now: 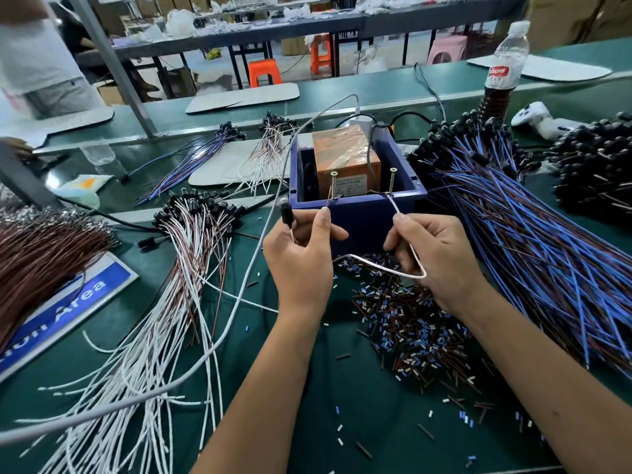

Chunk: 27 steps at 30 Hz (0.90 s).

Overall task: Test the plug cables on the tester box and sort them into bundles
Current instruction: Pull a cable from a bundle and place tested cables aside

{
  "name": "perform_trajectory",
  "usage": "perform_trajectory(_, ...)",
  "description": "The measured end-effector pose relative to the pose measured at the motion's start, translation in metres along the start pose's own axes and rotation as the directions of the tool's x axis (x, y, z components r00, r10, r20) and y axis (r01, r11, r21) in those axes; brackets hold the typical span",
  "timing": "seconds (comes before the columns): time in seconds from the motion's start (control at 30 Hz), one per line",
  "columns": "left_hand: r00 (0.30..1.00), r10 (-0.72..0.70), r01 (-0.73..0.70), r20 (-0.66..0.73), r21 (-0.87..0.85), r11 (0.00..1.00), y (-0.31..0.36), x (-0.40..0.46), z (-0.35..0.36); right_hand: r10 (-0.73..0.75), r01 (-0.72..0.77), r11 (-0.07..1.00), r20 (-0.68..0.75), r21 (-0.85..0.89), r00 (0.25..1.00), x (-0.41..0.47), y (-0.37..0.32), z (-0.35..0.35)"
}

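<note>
From the head camera, both hands work just in front of the blue tester box [357,203], which sits mid-table on the green table [307,405] with an orange block [345,159] and two upright screws [392,181] inside. The left hand [301,258] has its fingers clenched around a black plug [285,213] and pinches a thin brown lead up to the left screw. The right hand [437,254] pinches the white wire [393,268] of the same cable, its end raised to the box's near rim by the right screw; the wire loops low between both hands. A grey cord [260,254] crosses from the box past the left hand to the near left. Left of it lies a fanned bundle of white and brown cables [171,302], farther left a brown bundle [41,254] over a blue sign [68,302]. To the right spreads a big blue cable pile [533,251], and cut sleeve scraps [410,330] litter the table under the right wrist. A water bottle [506,63] stands far right.
</note>
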State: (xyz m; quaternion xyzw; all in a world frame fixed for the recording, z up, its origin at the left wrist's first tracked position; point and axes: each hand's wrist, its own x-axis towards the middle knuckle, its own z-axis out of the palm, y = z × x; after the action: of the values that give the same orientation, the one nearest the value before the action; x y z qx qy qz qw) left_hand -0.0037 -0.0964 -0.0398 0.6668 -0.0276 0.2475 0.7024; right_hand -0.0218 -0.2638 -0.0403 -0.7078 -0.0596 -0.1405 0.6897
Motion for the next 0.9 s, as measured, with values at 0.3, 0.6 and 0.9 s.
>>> perform_trajectory(0.3,1.000,0.006,-0.005,0.030,-0.009,1.000,0.0029,-0.0008,-0.0011,-0.013,0.008,0.999,-0.108,-0.039,0.994,0.0029,0.0018,-0.0018)
perform_trajectory(0.6,0.999,0.012,-0.008,0.051,-0.074,0.997,0.0048,0.0017,-0.0046,-0.029,0.026,0.998,-0.059,-0.050,0.998,0.0041,0.0026,-0.0013)
perform_trajectory(0.9,0.998,0.007,-0.002,0.061,-0.085,0.996,0.0062,0.0022,-0.0071,-0.034,0.033,0.999,-0.027,-0.043,0.999,0.0058,0.0031,-0.0026)
